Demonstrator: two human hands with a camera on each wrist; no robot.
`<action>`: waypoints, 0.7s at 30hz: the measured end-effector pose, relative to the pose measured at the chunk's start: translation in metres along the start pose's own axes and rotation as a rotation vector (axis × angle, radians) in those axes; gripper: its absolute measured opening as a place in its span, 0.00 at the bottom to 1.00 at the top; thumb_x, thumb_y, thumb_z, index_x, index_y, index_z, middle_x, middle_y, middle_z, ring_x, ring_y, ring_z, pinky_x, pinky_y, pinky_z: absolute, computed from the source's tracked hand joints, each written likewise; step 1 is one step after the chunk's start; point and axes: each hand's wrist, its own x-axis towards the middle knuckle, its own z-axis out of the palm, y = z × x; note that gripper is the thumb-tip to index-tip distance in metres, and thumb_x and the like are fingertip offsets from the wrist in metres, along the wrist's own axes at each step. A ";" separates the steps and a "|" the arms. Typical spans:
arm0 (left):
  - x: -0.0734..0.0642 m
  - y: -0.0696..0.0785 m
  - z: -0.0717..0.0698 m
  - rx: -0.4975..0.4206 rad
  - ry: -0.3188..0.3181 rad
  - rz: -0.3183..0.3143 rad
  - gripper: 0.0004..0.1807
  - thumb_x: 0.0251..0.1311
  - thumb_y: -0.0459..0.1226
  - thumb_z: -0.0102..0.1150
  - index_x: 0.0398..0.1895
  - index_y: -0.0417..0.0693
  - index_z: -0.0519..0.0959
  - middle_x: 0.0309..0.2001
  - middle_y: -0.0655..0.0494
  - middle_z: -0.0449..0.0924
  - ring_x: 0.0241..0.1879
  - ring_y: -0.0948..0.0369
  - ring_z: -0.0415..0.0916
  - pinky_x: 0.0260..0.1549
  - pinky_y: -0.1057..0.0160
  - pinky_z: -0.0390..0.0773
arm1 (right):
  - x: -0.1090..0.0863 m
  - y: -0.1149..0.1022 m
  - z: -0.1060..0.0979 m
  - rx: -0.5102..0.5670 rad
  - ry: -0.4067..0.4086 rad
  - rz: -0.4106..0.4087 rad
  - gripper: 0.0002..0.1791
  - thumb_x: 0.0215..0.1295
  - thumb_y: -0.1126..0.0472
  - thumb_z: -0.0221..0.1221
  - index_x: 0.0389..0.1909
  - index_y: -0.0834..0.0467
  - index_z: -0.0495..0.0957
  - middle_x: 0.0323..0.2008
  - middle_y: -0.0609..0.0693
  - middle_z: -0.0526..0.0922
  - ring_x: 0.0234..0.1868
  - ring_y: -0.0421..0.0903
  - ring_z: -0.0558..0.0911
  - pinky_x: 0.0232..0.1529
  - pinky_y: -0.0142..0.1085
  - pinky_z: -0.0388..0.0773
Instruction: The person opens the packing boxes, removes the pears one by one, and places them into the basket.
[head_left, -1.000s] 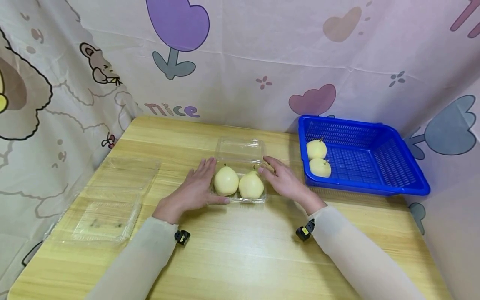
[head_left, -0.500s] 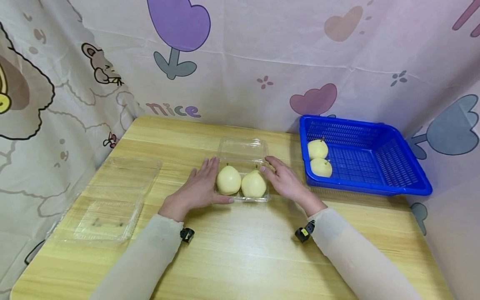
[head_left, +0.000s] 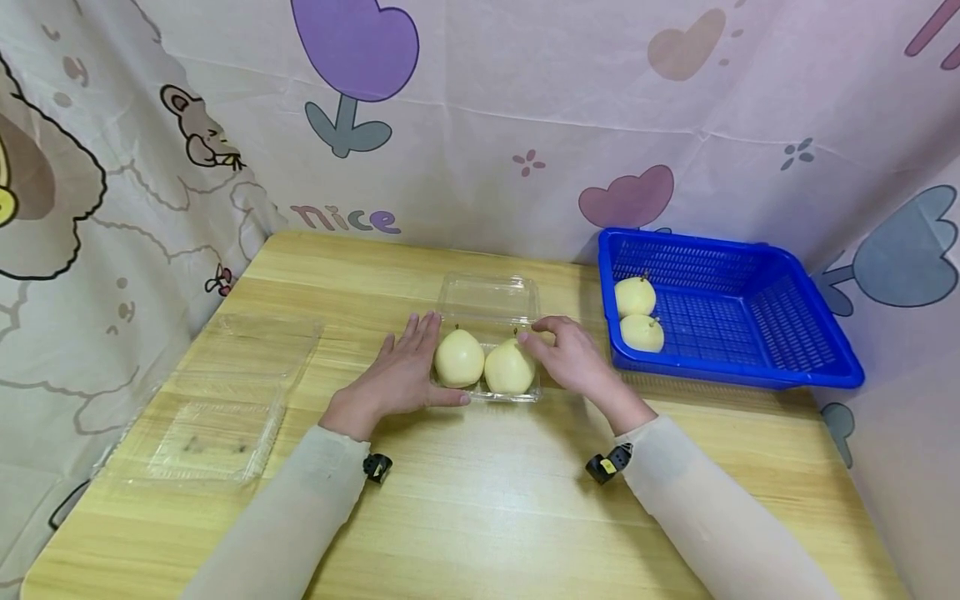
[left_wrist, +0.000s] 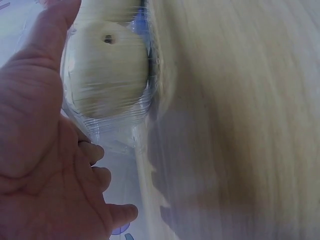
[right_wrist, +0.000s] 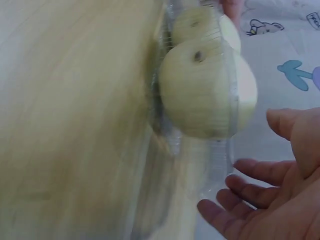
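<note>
Two pale yellow pears stand side by side in a clear plastic clamshell box (head_left: 487, 298), whose lid is folded back behind them. My left hand (head_left: 393, 375) rests at the box's left end, beside the left pear (head_left: 459, 360). Its fingers are straight, and the thumb lies along the front wall. Loosely bent, the fingers of my right hand (head_left: 573, 358) are at the right end, close to the right pear (head_left: 510, 368). In the right wrist view, a gap shows between that pear (right_wrist: 200, 90) and the thumb, while the fingertips are near the box's end wall.
A blue plastic basket (head_left: 738, 377) at the back right holds two more pears (head_left: 635, 297). On the left of the wooden table (head_left: 480, 517) lies another clear clamshell box (head_left: 217, 417), opened out. A patterned cloth (head_left: 480, 125) hangs behind the table.
The box with the pears has shifted slightly right in the head view, the left hand along with it. The right hand's fingers have bent more, and its thumb is closer to the right pear.
</note>
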 end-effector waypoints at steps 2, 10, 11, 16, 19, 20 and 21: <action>0.000 0.000 -0.001 -0.002 -0.002 0.000 0.78 0.50 0.70 0.73 0.86 0.41 0.33 0.87 0.44 0.30 0.86 0.44 0.26 0.81 0.31 0.35 | -0.001 -0.003 -0.001 -0.016 -0.015 0.010 0.33 0.76 0.41 0.58 0.66 0.64 0.79 0.70 0.63 0.77 0.74 0.64 0.72 0.75 0.60 0.69; 0.000 0.000 -0.002 0.000 -0.009 -0.001 0.78 0.50 0.71 0.73 0.86 0.41 0.33 0.87 0.43 0.31 0.86 0.44 0.26 0.81 0.31 0.36 | -0.001 -0.009 0.000 -0.079 -0.106 0.028 0.41 0.70 0.34 0.62 0.70 0.62 0.76 0.76 0.64 0.69 0.77 0.65 0.67 0.77 0.61 0.65; 0.000 0.000 -0.002 0.000 -0.009 0.000 0.78 0.50 0.71 0.73 0.86 0.41 0.33 0.87 0.42 0.31 0.86 0.44 0.26 0.80 0.30 0.36 | -0.001 -0.010 0.000 -0.084 -0.114 0.030 0.42 0.70 0.33 0.62 0.70 0.62 0.76 0.77 0.64 0.68 0.78 0.65 0.66 0.77 0.62 0.64; 0.000 0.001 -0.002 0.006 -0.006 0.001 0.78 0.50 0.71 0.73 0.86 0.40 0.34 0.87 0.41 0.32 0.86 0.44 0.27 0.81 0.31 0.37 | 0.000 -0.011 0.001 -0.111 -0.154 0.040 0.44 0.70 0.30 0.61 0.71 0.62 0.76 0.79 0.66 0.63 0.79 0.67 0.63 0.78 0.65 0.61; 0.000 0.001 -0.002 0.008 -0.009 -0.001 0.78 0.50 0.71 0.72 0.86 0.41 0.33 0.87 0.42 0.31 0.86 0.44 0.26 0.81 0.32 0.37 | 0.001 -0.012 0.002 -0.123 -0.181 0.038 0.44 0.70 0.30 0.61 0.71 0.62 0.76 0.80 0.68 0.61 0.79 0.68 0.62 0.78 0.66 0.60; 0.000 0.001 -0.002 0.008 -0.010 0.000 0.78 0.50 0.71 0.72 0.86 0.40 0.33 0.87 0.42 0.31 0.86 0.44 0.26 0.81 0.31 0.37 | 0.001 -0.012 0.002 -0.123 -0.190 0.036 0.44 0.70 0.31 0.61 0.71 0.62 0.75 0.80 0.68 0.61 0.79 0.69 0.63 0.78 0.66 0.60; 0.000 0.001 -0.002 0.009 -0.009 0.000 0.78 0.50 0.71 0.72 0.86 0.40 0.33 0.87 0.42 0.31 0.86 0.44 0.27 0.81 0.31 0.37 | 0.001 -0.011 0.002 -0.123 -0.198 0.035 0.44 0.70 0.31 0.61 0.71 0.62 0.76 0.79 0.69 0.61 0.79 0.69 0.63 0.78 0.66 0.60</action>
